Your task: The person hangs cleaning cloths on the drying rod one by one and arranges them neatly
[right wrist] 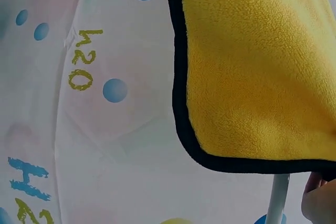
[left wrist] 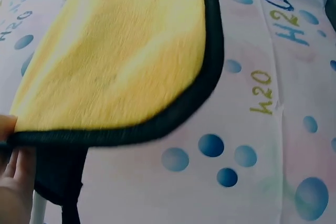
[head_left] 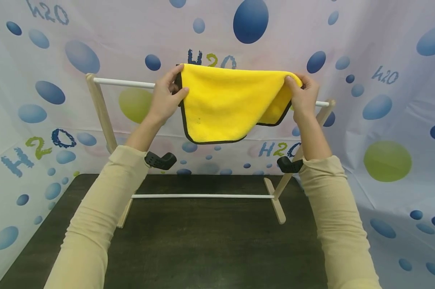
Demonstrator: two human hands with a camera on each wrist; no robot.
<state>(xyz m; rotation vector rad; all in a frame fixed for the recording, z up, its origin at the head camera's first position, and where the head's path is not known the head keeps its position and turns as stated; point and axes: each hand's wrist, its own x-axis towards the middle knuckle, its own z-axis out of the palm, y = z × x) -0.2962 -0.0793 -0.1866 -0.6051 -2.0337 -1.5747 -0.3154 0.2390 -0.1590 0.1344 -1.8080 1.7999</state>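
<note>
A yellow cloth [head_left: 222,102] with a black border hangs folded above the white top rail [head_left: 123,83] of a wooden rack [head_left: 101,112]. My left hand [head_left: 167,96] pinches the cloth's left edge and my right hand [head_left: 302,94] pinches its right corner. In the left wrist view the yellow cloth [left wrist: 115,56] fills the upper left, with fingertips [left wrist: 16,169] at the lower left. The right wrist view has the cloth [right wrist: 252,66] at upper right, the rail [right wrist: 277,198] under it and fingertips [right wrist: 317,200] at the lower right corner.
The rack stands on a dark tabletop [head_left: 203,249] and has a lower white rail [head_left: 203,196] and wooden feet [head_left: 275,200]. A white curtain [head_left: 383,120] with blue bubbles and "H2O" lettering surrounds the table at the back and both sides.
</note>
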